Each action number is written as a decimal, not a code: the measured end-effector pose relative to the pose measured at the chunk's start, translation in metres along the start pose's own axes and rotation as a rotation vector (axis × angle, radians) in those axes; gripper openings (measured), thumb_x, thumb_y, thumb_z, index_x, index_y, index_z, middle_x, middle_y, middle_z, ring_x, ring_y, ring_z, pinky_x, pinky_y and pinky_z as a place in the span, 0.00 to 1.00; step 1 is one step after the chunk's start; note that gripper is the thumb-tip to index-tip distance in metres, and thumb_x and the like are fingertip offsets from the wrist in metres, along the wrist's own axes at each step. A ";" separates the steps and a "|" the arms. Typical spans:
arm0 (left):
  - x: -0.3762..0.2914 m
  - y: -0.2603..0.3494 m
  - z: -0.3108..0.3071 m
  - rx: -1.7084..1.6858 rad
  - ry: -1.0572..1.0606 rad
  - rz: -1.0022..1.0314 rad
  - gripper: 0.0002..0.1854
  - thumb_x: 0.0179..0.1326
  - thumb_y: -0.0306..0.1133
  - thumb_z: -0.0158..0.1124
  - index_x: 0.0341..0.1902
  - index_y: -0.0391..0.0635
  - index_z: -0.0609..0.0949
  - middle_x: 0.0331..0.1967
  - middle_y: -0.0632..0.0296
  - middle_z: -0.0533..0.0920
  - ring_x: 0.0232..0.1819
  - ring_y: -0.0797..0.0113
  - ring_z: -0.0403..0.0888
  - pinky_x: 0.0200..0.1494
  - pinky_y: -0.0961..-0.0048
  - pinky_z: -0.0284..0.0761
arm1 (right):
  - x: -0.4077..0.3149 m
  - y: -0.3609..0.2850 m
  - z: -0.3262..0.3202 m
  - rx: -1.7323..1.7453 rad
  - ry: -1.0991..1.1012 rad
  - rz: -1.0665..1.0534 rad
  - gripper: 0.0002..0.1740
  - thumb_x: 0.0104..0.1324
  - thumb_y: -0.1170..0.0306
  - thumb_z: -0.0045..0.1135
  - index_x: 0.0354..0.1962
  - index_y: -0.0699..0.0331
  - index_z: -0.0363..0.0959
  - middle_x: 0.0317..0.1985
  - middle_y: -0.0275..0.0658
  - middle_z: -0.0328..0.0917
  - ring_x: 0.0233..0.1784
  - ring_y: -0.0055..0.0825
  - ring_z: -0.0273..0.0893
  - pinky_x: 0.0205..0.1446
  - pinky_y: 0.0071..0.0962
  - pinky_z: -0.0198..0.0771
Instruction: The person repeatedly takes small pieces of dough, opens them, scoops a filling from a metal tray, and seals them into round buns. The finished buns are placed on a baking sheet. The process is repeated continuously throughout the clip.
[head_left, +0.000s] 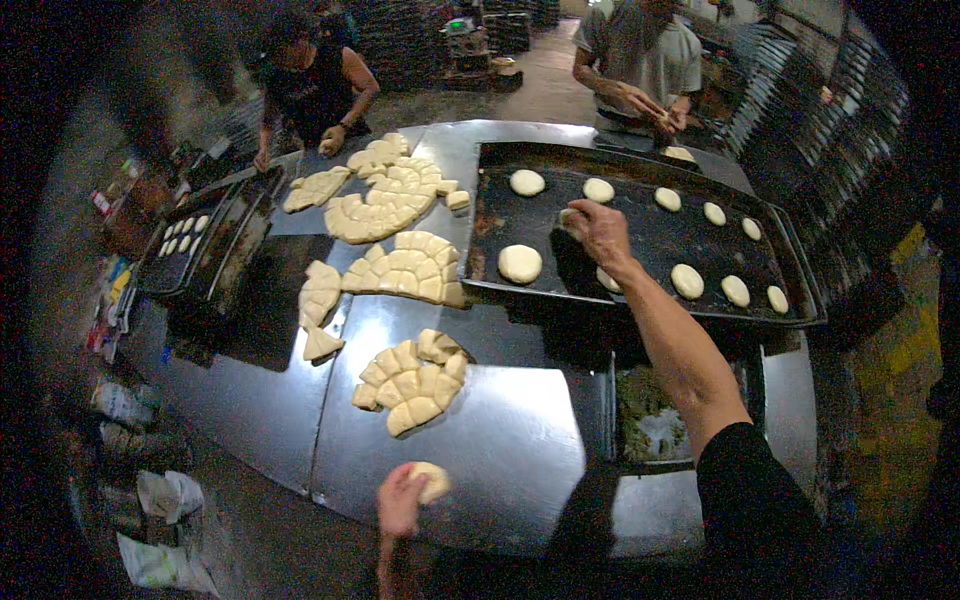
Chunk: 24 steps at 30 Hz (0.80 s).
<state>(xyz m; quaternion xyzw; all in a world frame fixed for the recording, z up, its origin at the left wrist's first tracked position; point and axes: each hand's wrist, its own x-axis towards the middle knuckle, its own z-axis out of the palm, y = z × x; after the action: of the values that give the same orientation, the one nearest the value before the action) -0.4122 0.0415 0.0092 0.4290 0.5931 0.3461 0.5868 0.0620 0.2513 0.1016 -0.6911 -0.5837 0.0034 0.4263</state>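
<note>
My left hand is closed around a round piece of dough above the near part of the metal table. My right hand reaches over the large dark baking tray, its fingertips on a pale dough piece, largely hidden by the fingers. Flattened dough rounds lie in two rows on that tray, such as the one at its near left corner. My right hand partly covers one in the near row. Between my hands and to the left, a scored cluster of divided dough rests on the table.
More divided dough spreads left of the tray. Trays with small dough pieces stand at the left edge. A container with greenish contents sits under my right forearm. Two people handle dough across the table.
</note>
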 end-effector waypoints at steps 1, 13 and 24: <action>-0.002 -0.001 0.009 0.035 -0.036 0.002 0.17 0.64 0.27 0.60 0.55 0.32 0.73 0.41 0.53 0.83 0.37 0.65 0.84 0.31 0.71 0.82 | 0.006 0.007 0.005 0.042 0.061 0.037 0.14 0.64 0.64 0.58 0.44 0.61 0.79 0.39 0.46 0.82 0.44 0.40 0.82 0.48 0.33 0.74; -0.025 -0.013 -0.015 -0.024 -0.183 -0.232 0.14 0.65 0.28 0.58 0.51 0.32 0.73 0.36 0.53 0.82 0.31 0.66 0.82 0.27 0.71 0.79 | -0.001 0.031 -0.002 -0.095 -0.053 0.228 0.29 0.62 0.65 0.56 0.61 0.62 0.65 0.53 0.53 0.76 0.56 0.46 0.75 0.60 0.38 0.69; -0.079 -0.050 -0.091 -0.231 0.103 -0.300 0.13 0.64 0.35 0.61 0.46 0.38 0.77 0.33 0.58 0.81 0.27 0.68 0.78 0.30 0.72 0.76 | 0.016 -0.023 0.044 -0.471 -0.337 0.083 0.34 0.70 0.50 0.45 0.68 0.56 0.54 0.70 0.54 0.53 0.73 0.52 0.50 0.73 0.48 0.51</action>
<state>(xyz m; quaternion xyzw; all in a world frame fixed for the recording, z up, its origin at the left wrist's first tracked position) -0.5122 -0.0416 0.0012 0.2472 0.6360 0.3418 0.6461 0.0267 0.2885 0.0952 -0.7840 -0.6022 -0.0001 0.1504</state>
